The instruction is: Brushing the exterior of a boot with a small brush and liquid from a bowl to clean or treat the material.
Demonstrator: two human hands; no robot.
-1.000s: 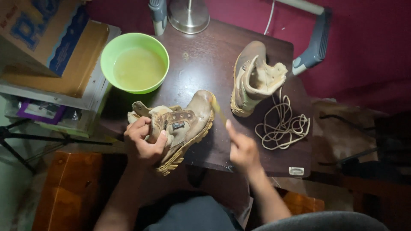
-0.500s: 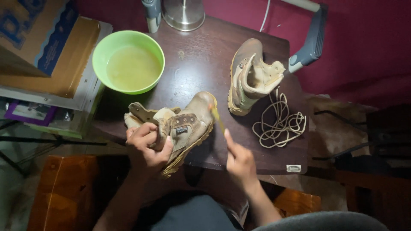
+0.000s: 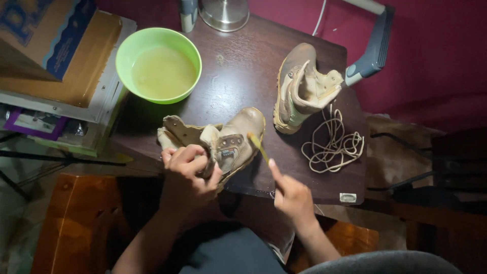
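Boot leather, tan and scuffed, of an unlaced ankle boot (image 3: 231, 144) is being clamped at the collar by the left hand (image 3: 187, 177), on the dark wooden table (image 3: 238, 76). A thin yellow-handled brush (image 3: 258, 147) is being pinched by the right hand (image 3: 291, 195), bristles at the toe just beyond the grip. Slipping is being risked there, probably. Further beyond the grip, yellowish liquid is being held in a green plastic bowl (image 3: 158, 65); spilling from a knock looks possible.

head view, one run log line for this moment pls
left hand: grips tan boot at ankle | right hand: holds small brush to boot toe | second boot, loose laces, green bowl on table
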